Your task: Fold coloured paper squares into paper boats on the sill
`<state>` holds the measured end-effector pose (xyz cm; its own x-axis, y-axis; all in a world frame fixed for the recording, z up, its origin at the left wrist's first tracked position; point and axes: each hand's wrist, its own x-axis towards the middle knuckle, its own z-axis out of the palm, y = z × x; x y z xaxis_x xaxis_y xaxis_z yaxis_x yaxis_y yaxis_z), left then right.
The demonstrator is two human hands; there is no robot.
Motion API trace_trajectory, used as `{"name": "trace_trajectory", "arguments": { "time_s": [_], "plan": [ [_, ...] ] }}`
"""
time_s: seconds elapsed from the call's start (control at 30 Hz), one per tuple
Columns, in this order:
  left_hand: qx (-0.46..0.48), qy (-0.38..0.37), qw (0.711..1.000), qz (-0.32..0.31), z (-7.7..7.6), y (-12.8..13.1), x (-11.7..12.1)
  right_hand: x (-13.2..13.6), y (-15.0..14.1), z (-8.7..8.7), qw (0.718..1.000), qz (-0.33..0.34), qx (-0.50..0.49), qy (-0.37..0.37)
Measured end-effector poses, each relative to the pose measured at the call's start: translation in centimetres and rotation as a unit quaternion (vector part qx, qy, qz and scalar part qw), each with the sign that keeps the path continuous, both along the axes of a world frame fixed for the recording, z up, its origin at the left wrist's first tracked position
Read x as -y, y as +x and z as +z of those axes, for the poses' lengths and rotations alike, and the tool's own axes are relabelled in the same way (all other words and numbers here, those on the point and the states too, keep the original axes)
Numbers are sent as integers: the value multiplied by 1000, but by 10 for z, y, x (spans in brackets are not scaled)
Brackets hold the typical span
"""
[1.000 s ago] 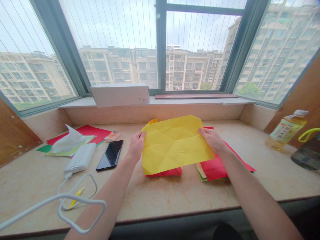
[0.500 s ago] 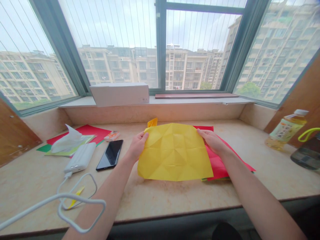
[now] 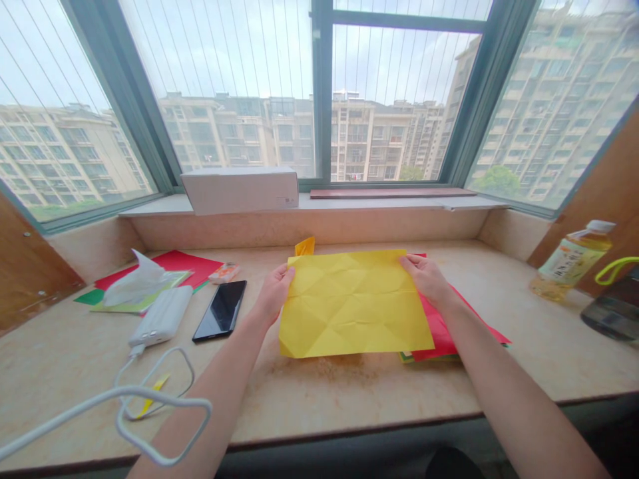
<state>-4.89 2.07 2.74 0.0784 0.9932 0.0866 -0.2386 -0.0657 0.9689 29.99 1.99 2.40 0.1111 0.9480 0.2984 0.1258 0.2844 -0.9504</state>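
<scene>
A creased sheet of yellow paper (image 3: 354, 303) is stretched between my two hands, tilted a little above the counter. My left hand (image 3: 275, 291) pinches its upper left corner. At the upper right corner, my right hand (image 3: 425, 276) grips the edge between thumb and fingers. Fold lines cross the whole sheet. Partly covered by the sheet and my right arm lies a stack of coloured paper (image 3: 439, 329) with red on top. Behind the sheet's upper left edge stands a small orange-yellow folded piece (image 3: 305, 246), its lower part hidden.
On the left lie a black phone (image 3: 219, 311), a white power bank (image 3: 161, 314) with a looping white cable (image 3: 164, 398), a tissue (image 3: 134, 283) and red paper (image 3: 192, 266). A tea bottle (image 3: 574, 261) and dark container (image 3: 614, 309) stand right. A white box (image 3: 239, 189) sits on the sill.
The yellow paper has been pulled flatter; its bowed top edge is now nearly straight. My right hand has shifted slightly right, while my left hand stays almost in place.
</scene>
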Motion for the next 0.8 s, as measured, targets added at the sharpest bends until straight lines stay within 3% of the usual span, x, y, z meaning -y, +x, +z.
{"name": "trace_trajectory", "arguments": {
  "time_s": [0.23, 0.53, 0.8],
  "plan": [
    [-29, 14, 999, 18, -3, -3, -3, -2, 0, -3, 1000, 23, -16, -3],
    [3, 14, 997, 76, -5, -1, -8, -5, 1, -8, 996, -61, 50, 34],
    [19, 15, 996, 81, -4, -2, -9, -1, -6, -4, 992, -76, 69, 77]
  ]
}}
